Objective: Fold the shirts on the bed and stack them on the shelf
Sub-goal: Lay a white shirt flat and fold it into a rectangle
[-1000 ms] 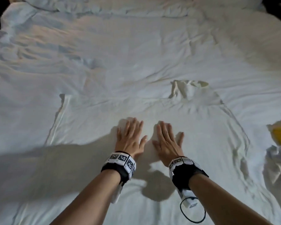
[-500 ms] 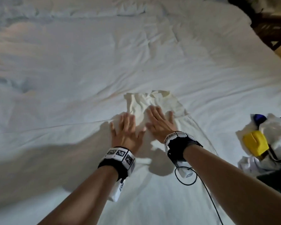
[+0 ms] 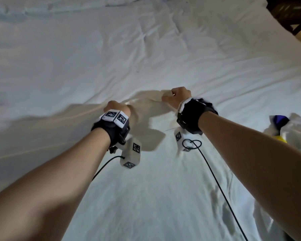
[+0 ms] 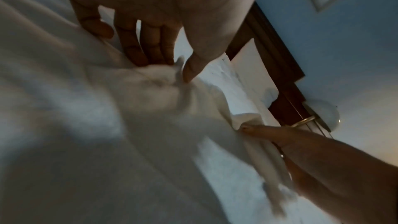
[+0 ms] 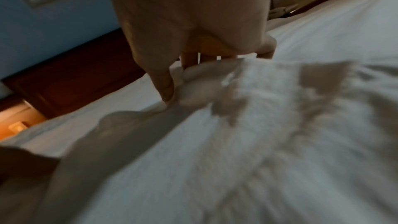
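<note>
While spread on bed [image 3: 111, 49], one shirt [image 3: 155, 188] pinched by two hands: left hand [image 3: 117, 107], right hand [image 3: 178, 96].

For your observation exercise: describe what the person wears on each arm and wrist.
Both forearms are bare, without sleeves. The left hand and right hand each have a black wrist strap with white blocks bearing black square-patterned markers; a thin black cable trails from each.

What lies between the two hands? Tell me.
In the head view, only the shirt's raised top edge spans the gap: the left hand grips one end, the right hand the other. Nothing else lies there.
</note>
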Available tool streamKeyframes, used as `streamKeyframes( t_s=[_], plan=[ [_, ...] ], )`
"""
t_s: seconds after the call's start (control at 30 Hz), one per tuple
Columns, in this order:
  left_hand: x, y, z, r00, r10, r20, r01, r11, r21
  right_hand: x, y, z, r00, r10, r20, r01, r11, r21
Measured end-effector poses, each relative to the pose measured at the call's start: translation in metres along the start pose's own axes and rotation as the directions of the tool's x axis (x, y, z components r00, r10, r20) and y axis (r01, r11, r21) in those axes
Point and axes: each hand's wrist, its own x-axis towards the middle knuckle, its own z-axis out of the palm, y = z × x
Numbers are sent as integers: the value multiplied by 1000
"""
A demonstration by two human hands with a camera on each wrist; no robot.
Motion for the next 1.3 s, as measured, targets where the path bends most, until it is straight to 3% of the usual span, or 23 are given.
streamKeyframes(
  t_s=[0.1, 0.3, 0.4, 0.43, 0.5, 0.57, 0.63, 0.7, 0.77, 0.83, 0.9, 0.93, 0.97, 1.0, 1.07, 1.1, 1.13, 1.17, 1.2, 1.27, 1.3],
  plan=[
    [2, -1, -6, 995, 59, -84, -68, 991, -111, 4, -5, -9, 999, 3, -54, 2, 997, 76],
    [1, -19, 14, 947, 185, -261, -222, 968, -120, -7, 7, 6, 989, 38, -144, -35, 999, 24],
    [-11, -25, 23, 930, 248, -271, -247, 968, 41, -50, 13, 10, 959, -176, -223, 153, 981, -116],
    [-25, -28, 28, 912, 304, -275, -280, 952, 122, -71, 17, 10, 948, -272, -163, 244, 955, -171],
    [-63, -40, 43, 856, 467, -224, -410, 875, 255, -119, 33, 13, 906, -414, 93, 423, 866, -265],
    [-100, -61, 66, 821, 567, -70, -510, 783, 355, -159, 63, 19, 864, -410, 292, 494, 799, -343],
    [-124, -88, 83, 833, 551, 51, -517, 742, 427, -171, 101, 10, 918, -267, 295, 380, 806, -454],
    [-136, -110, 90, 837, 542, 80, -499, 694, 519, -164, 132, -10, 989, -38, 142, 108, 844, -526],
    [-146, -121, 94, 820, 569, 54, -500, 668, 551, -161, 149, -30, 994, 110, -3, -96, 857, -507],
    [-161, -125, 99, 822, 564, 75, -512, 675, 531, -188, 146, -29, 998, -49, 29, 57, 870, -489],
    [-186, -132, 107, 819, 565, 97, -524, 669, 526, -241, 143, -11, 937, -286, 199, 345, 841, -417],
    [-200, -138, 109, 816, 567, 112, -529, 658, 536, -268, 151, -2, 908, -324, 266, 412, 807, -423],
    [-213, -148, 112, 817, 565, 117, -529, 651, 544, -285, 165, 3, 912, -294, 286, 398, 799, -451],
    [-223, -160, 113, 821, 559, 119, -522, 648, 555, -291, 181, 1, 946, -203, 251, 304, 823, -480],
    [-238, -184, 112, 836, 540, 99, -493, 658, 570, -292, 207, -18, 995, 75, 63, -30, 845, -535],
    [-243, -192, 111, 839, 538, 81, -482, 667, 568, -292, 216, -27, 981, 192, -31, -179, 829, -530],
    [-249, -199, 112, 841, 535, 74, -479, 674, 562, -299, 219, -33, 969, 238, -71, -240, 825, -512],
    [-258, -203, 114, 840, 536, 79, -485, 679, 551, -313, 215, -32, 981, 185, -52, -186, 841, -508],
    [-269, -206, 118, 834, 543, 95, -501, 675, 541, -334, 209, -24, 998, 53, 16, -38, 863, -503],
    [-295, -215, 129, 813, 566, 134, -544, 659, 519, -388, 202, -1, 949, -200, 244, 287, 867, -406],
    [-308, -221, 133, 807, 572, 148, -557, 651, 516, -410, 207, 8, 921, -233, 311, 348, 850, -396]
  ],
)
